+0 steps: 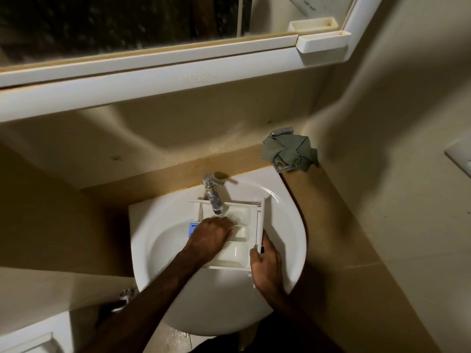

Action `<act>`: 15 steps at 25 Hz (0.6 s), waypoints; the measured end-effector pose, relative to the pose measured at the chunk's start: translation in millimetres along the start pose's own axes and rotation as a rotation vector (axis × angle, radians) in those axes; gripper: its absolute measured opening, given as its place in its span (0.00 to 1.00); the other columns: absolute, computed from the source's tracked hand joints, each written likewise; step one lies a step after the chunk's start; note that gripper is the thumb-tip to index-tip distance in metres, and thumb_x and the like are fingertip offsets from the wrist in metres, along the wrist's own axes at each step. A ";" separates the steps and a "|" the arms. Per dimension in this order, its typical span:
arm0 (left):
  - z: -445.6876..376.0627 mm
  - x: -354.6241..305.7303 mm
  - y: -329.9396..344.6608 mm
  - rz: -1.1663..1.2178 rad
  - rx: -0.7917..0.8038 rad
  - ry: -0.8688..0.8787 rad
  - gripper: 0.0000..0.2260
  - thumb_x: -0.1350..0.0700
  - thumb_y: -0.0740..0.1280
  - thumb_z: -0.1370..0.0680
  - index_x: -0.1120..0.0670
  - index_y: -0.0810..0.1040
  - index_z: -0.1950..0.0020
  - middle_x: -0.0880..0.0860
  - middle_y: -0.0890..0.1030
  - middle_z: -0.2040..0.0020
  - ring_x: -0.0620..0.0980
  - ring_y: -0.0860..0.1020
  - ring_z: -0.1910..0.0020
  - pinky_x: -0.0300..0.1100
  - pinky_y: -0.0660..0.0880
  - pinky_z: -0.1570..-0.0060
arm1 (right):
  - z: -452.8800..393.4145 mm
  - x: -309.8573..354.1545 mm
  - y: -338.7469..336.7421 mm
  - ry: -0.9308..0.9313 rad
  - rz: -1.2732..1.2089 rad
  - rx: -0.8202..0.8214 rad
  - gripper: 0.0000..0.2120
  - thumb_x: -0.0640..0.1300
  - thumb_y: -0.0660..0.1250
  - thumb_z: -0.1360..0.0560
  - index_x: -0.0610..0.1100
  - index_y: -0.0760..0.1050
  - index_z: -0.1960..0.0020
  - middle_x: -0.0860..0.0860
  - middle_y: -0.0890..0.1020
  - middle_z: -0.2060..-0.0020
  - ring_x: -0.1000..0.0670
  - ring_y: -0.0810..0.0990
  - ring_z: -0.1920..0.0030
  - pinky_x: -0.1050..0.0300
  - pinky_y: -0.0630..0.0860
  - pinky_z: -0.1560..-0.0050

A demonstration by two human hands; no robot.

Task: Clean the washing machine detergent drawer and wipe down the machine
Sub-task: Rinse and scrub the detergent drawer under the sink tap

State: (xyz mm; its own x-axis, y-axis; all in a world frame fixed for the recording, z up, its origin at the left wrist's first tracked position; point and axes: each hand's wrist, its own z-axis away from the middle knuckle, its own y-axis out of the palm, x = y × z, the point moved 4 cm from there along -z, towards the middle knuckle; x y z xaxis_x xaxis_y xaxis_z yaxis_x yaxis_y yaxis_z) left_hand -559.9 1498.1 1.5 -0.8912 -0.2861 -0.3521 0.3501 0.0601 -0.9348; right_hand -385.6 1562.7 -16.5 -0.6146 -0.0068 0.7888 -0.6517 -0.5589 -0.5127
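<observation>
The white detergent drawer (239, 253) lies across the white sink (288, 261), under the chrome tap (212, 197). Water runs from the spout into its far compartment. My left hand (211, 238) reaches into the drawer's middle, its fingers in the water by the stream and hiding part of the compartments. A blue part (193, 229) of the drawer shows just left of that hand. My right hand (265, 268) grips the drawer's front panel (260, 230) at its near right corner.
A crumpled green cloth (290, 151) sits on a metal bracket at the back right of the brown counter (328, 217). A mirror cabinet with a white shelf (178, 80) hangs above. A white unit (28, 337) is at the lower left.
</observation>
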 end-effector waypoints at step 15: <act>-2.4 -28.6 16.5 -0.039 -0.124 -0.032 0.24 0.53 0.58 0.19 0.54 0.72 0.23 0.56 0.84 0.37 0.58 0.83 0.41 0.57 0.75 0.37 | -3.8 -5.8 15.3 0.069 0.020 0.015 0.28 0.44 0.64 0.20 0.50 0.67 0.20 0.48 0.78 0.28 0.45 0.76 0.29 0.48 0.71 0.26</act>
State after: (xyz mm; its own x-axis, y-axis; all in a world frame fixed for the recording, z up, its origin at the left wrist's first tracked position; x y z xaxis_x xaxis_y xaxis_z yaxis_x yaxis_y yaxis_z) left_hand -529.4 1509.6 -4.0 -0.8933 -0.3205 -0.3152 0.2750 0.1651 -0.9472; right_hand -393.7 1557.4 -30.2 -0.6569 0.0393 0.7530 -0.6330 -0.5713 -0.5224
